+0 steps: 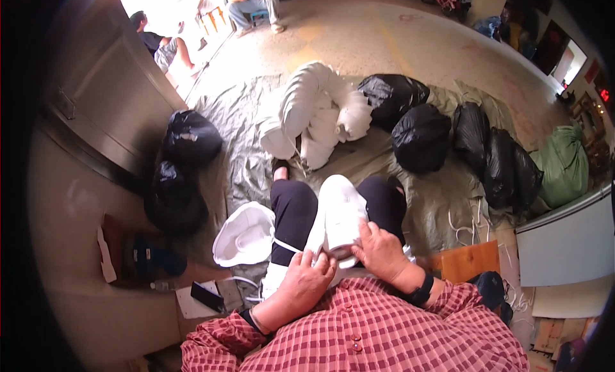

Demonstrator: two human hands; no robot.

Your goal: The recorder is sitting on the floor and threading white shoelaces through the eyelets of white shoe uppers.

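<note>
Across my lap, between my knees, lies a long, rounded white piece (341, 209) that looks like a shoe upper; its exact kind I cannot tell. My left hand (303, 279) pinches its near edge on the left, fingertips bent onto the material. On the right, my right hand (384, 253) grips the same edge with thumb and fingers. A dark opening shows between the two hands. Beside my left knee rests another white, cupped piece (243, 234), and a white cord or strip (286, 244) runs from near it toward my left hand.
A curved stack of nested white pieces (311, 100) lies ahead on a grey-green sheet (246, 116). Black bags (421, 138) stand right and left, with a green sack (564, 161) far right. A phone (208, 297) lies at left. Two people sit near the doorway.
</note>
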